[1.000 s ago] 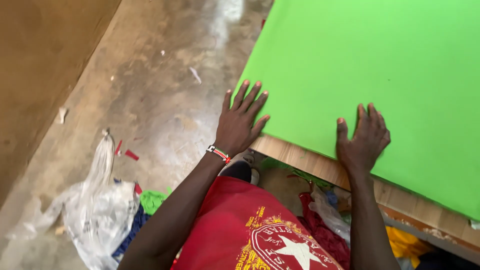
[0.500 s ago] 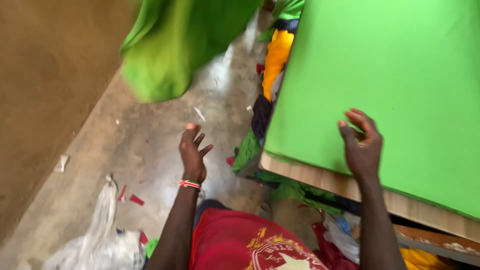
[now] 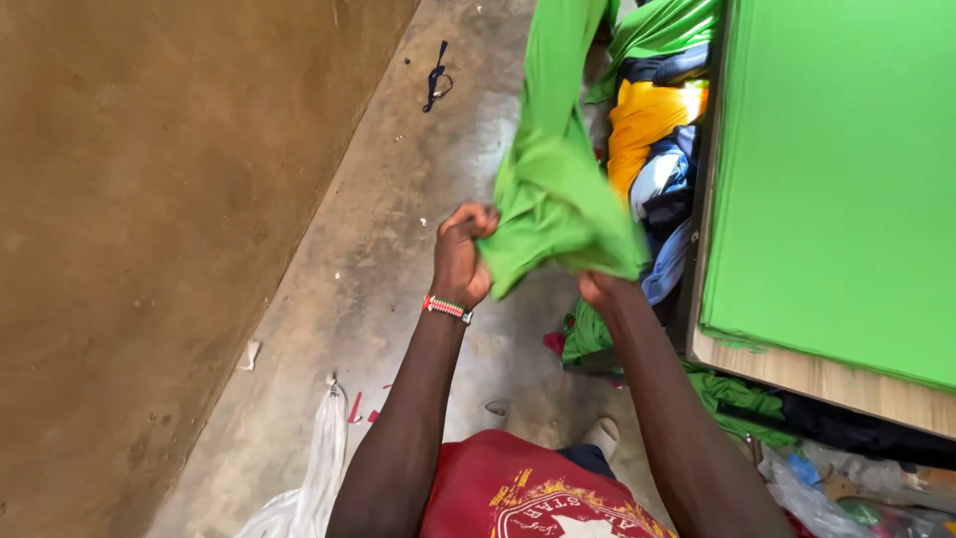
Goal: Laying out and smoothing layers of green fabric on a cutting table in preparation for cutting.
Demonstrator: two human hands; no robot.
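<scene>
Green cloth (image 3: 563,204), one bunched piece, hangs between two hands at mid-air over the concrete floor (image 3: 398,249). On the left hand (image 3: 461,261) the fingers are curled shut into a fist around the cloth's lower left edge, and a beaded bracelet (image 3: 446,308) circles that wrist. The right hand (image 3: 605,289) sits just beside it under the cloth's drooping fold; its fingers are hidden by the fabric, so I cannot tell how they grip, though it seems to hold the cloth from below. As I judge it, the step is gathering the cloth up, and the next move calls for finding its edges and pulling them taut. Right of the fingers, one counter (image 3: 797,374) carries a stack of flat green sheets (image 3: 846,169). Beyond the fingers lies one pile of mixed clothes (image 3: 652,130), yellow and blue among them.
</scene>
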